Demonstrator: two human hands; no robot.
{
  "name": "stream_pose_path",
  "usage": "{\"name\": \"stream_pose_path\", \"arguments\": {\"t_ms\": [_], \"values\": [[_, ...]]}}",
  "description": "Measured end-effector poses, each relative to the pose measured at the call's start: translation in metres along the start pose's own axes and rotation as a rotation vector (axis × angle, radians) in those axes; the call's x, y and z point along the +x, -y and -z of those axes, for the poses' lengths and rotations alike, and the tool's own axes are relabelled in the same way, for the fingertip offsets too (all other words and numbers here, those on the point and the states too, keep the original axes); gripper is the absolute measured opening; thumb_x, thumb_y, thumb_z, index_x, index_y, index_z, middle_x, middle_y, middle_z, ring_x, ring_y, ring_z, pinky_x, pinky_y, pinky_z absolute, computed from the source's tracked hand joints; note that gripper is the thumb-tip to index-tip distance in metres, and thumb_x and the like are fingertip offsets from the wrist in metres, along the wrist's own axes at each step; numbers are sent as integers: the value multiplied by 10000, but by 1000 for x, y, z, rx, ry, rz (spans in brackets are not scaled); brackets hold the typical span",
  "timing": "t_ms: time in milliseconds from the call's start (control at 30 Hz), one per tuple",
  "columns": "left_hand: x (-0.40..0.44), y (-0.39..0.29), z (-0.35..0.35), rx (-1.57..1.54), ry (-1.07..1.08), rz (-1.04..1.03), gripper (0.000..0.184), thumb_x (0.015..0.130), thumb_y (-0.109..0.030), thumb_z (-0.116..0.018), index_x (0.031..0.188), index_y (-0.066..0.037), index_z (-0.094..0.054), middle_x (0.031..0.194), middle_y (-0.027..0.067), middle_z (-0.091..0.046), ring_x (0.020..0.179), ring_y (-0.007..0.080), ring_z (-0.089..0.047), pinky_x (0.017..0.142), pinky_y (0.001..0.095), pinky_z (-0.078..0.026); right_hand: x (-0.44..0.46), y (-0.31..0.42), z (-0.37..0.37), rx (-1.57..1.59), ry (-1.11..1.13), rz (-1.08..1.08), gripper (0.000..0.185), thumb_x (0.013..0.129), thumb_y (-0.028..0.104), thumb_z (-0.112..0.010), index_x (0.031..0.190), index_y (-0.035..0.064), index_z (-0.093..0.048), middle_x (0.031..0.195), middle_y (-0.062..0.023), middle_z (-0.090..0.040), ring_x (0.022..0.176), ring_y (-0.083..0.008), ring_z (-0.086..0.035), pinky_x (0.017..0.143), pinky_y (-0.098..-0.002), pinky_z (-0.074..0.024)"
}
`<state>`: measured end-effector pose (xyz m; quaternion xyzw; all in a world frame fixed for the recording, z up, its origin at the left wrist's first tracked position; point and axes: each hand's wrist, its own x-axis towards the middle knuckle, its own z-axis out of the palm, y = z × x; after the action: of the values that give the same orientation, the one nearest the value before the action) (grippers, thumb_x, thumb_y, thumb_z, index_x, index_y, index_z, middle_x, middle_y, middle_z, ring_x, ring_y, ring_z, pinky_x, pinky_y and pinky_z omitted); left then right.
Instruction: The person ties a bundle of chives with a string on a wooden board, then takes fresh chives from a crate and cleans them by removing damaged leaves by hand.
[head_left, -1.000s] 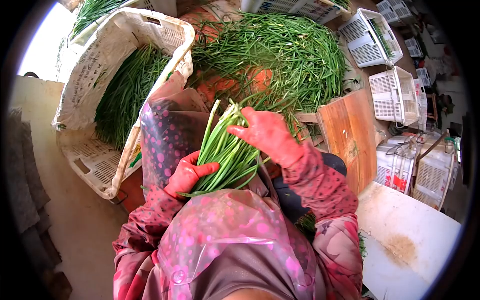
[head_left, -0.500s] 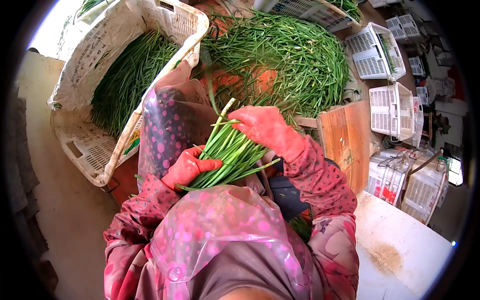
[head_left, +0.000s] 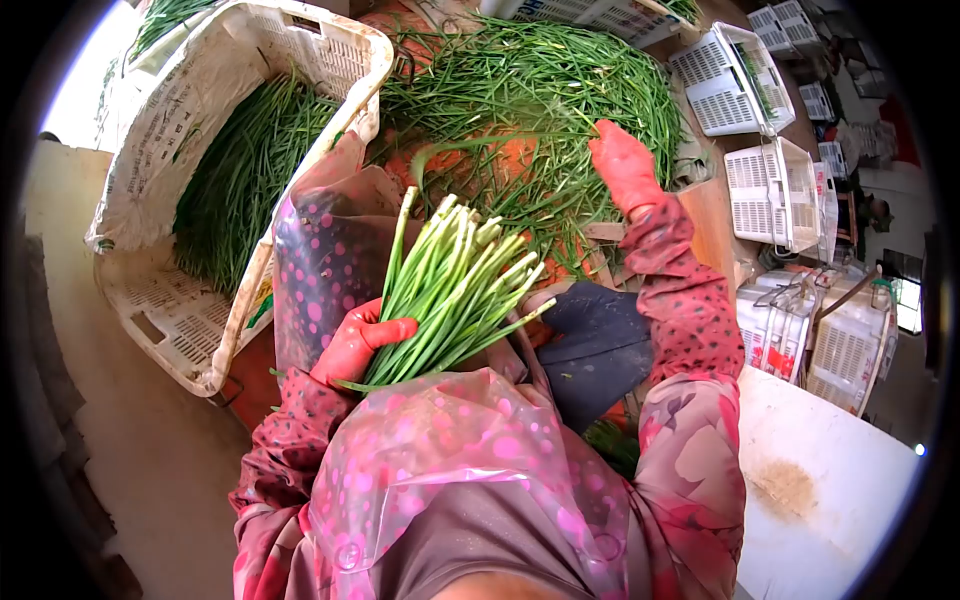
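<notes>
My left hand [head_left: 360,342], in a red rubber glove, is closed around a bunch of garlic chives [head_left: 452,285] above my lap. Their pale cut ends fan out away from me, and the green leaves run back under the hand. Out over the far loose pile of chives [head_left: 540,75], my right hand [head_left: 624,165], gloved the same way, is pinched on a single chive stalk [head_left: 584,119]. A long blurred leaf [head_left: 480,143] trails leftward from near that hand; whether it belongs to the held stalk is unclear.
At left stands a large white crate [head_left: 235,330] with a sack lining and more chives inside. White crates [head_left: 772,195] line the right side. A wooden board [head_left: 712,228] and a white panel [head_left: 820,480] lie right of my legs. A spotted plastic apron [head_left: 440,440] covers my lap.
My right hand has left the bunch and moved forward and right to the pile. The bunch stays in my left hand, its pale ends now uncovered. The view has shifted slightly.
</notes>
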<state>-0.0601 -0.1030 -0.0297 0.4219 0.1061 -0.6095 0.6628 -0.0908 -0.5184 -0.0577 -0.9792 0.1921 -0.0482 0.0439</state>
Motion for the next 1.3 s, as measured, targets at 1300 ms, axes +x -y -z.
{"name": "stream_pose_path", "arguments": {"t_ms": [1300], "values": [[7, 11, 16, -99, -23, -92, 363, 853, -131, -656, 1194, -20, -603, 1068, 91, -685, 914, 190, -673, 855, 342, -539, -49, 125, -33, 605, 61, -96, 129, 774, 166, -664, 855, 68, -689, 868, -105, -673, 810, -263, -663, 727, -344, -524]]}}
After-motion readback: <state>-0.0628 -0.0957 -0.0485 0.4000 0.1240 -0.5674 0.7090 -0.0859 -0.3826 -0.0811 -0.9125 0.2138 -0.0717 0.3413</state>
